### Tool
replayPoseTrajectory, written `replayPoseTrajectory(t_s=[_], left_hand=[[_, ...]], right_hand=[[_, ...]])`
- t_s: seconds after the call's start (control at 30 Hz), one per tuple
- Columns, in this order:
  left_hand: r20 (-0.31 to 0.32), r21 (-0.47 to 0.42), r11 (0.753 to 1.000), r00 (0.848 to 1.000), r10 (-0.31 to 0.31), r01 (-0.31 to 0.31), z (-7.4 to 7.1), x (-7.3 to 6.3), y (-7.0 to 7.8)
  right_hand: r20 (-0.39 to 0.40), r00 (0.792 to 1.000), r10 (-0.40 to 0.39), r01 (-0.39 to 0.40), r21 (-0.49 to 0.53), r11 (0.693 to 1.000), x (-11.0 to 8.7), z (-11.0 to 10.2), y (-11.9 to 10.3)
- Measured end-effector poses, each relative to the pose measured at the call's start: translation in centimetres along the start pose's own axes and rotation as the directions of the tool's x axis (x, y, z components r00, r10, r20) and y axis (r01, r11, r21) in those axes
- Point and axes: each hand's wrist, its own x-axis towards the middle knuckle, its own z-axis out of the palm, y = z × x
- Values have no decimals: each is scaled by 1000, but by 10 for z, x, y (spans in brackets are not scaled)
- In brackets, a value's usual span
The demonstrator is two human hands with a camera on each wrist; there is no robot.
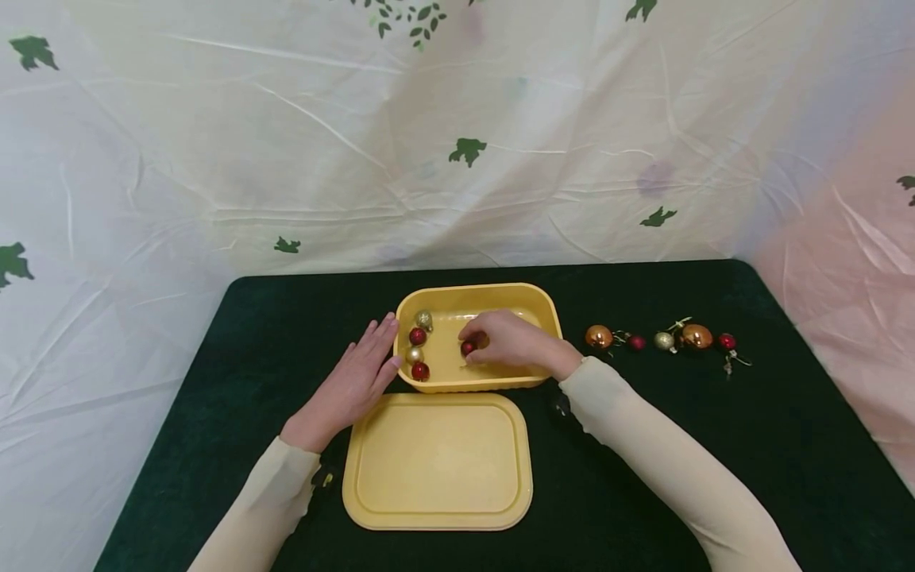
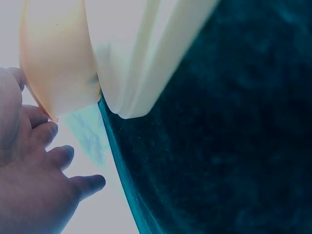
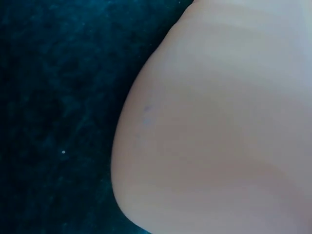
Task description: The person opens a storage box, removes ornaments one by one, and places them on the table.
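A yellow plastic box (image 1: 486, 297) stands on the dark green cloth. Along its left side lie several small baubles in a row, red bauble (image 1: 418, 337) and gold bauble (image 1: 424, 320) by turns. My right hand (image 1: 511, 342) reaches over the box's right part and pinches another red bauble (image 1: 468, 348) between thumb and fingers, low inside the box. With fingers straight, my left hand (image 1: 357, 369) touches the left wall of the box; the left wrist view has this hand (image 2: 39, 165) beside the pale wall. Only close, blurred skin fills most of the right wrist view, which hides the fingers.
A matching yellow lid (image 1: 438, 461) lies flat in front of the box. To the right are more baubles: copper bauble (image 1: 599, 337), red bauble (image 1: 636, 342), gold bauble (image 1: 664, 342), larger copper bauble (image 1: 696, 336) and red bauble (image 1: 726, 342). A patterned white curtain (image 1: 357, 159) hangs behind the table.
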Motion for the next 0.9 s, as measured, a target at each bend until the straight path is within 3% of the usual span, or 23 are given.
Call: replayPoseTrajectory(t_s=[0.5,0.67,0.9], left_hand=[[3,-6,1000,1000,-4,4,-2,-1,2],[8,-10,1000,1000,-10,10,-2,0,2],[11,-8,1000,1000,-10,10,-2,-1,3]], right_hand=[[-54,999,1,-1,4,1000,-4,-2,-1],[-100,995,7,-3,39,999,-13,-9,-8],[-166,985,-37,52,86,995,-30,-19,-11]])
